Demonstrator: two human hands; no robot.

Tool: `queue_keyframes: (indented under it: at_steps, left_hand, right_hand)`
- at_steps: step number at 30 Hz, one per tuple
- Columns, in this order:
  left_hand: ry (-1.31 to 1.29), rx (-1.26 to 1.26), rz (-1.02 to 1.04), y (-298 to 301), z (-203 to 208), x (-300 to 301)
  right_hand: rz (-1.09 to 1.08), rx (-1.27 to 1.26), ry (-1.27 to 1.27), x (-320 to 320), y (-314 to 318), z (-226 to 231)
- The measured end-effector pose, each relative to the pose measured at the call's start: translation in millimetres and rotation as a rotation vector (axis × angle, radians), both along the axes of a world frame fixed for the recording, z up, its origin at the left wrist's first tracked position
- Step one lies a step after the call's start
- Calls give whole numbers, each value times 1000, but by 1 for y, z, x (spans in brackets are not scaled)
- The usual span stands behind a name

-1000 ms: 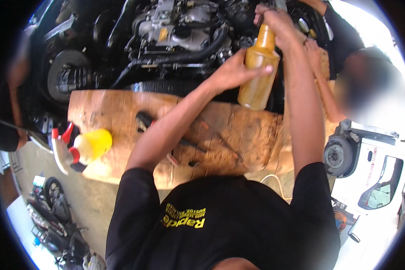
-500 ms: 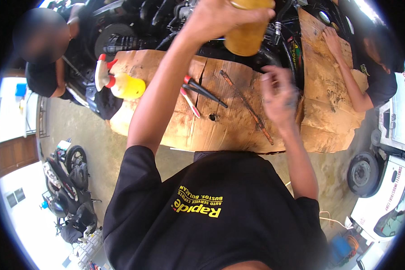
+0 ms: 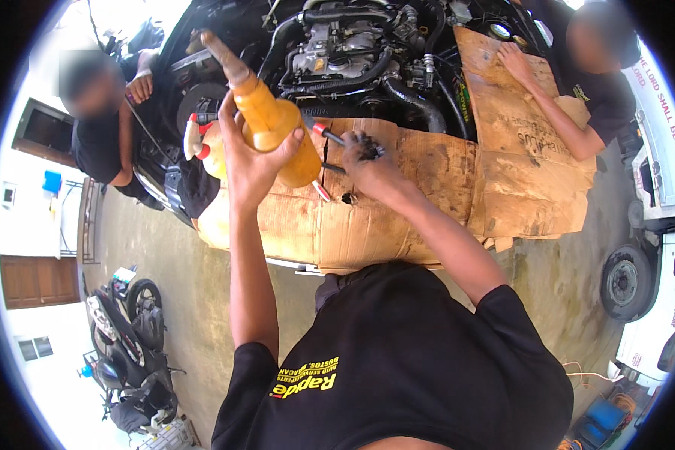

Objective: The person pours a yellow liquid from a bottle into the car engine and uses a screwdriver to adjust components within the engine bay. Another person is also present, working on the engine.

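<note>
My left hand (image 3: pixel 251 169) is closed around a yellow plastic squeeze bottle (image 3: pixel 266 120) with a long, dirty spout. The bottle leans with its spout up toward the far left. My right hand (image 3: pixel 373 169) is low over the cardboard (image 3: pixel 420 202), fingers curled around something dark that I cannot make out. Beside those fingers lies a black tool with a red end (image 3: pixel 321 129), partly hidden by the hand. A red-and-white handled brush (image 3: pixel 321 190) rests nearer to me. Behind my left hand, a spray bottle with a red-and-white head (image 3: pixel 195 139) is partly covered.
An open engine bay (image 3: pixel 345 56) lies beyond the cardboard. One person (image 3: pixel 97 135) stands at the left; another person's hand (image 3: pixel 516 61) rests on a second cardboard sheet (image 3: pixel 514 120) at the right. A motorcycle (image 3: pixel 124 345) is parked at lower left, a white vehicle (image 3: pixel 649 300) at right.
My left hand has brought the yellow bottle down and left, tipping its spout into view. My right hand moved left to the black tool. The rusty strip no longer shows on the cardboard.
</note>
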State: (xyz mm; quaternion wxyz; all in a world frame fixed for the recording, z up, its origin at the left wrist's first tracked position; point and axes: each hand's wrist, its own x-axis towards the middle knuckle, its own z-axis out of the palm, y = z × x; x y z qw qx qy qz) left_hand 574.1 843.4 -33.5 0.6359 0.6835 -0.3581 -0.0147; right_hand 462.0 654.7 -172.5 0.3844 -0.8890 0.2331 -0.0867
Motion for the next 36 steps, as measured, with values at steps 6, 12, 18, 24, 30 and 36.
queue_keyframes:
  at_steps: [6, 12, 18, 24, 30, 36]
  left_hand:
    - [18, 32, -55, -1, -25, 5]
    - [90, 46, -171, -20, -41, 36]
    - [59, 152, -174, -29, -33, 52]
    - [164, 134, -211, -49, -20, 56]
    - [148, 94, -147, -57, -38, 62]
    - [211, 58, -93, -58, -44, 63]
  right_hand:
    - [-231, -359, 75, -26, -81, 61]
    - [-219, -1117, -133, -1, -246, 51]
    - [-72, -1110, 391, 80, -349, 106]
    - [207, -1244, 595, 170, -423, 68]
    - [-1, -1150, 502, 227, -501, -2]
    - [199, -1200, 834, 247, -468, 3]
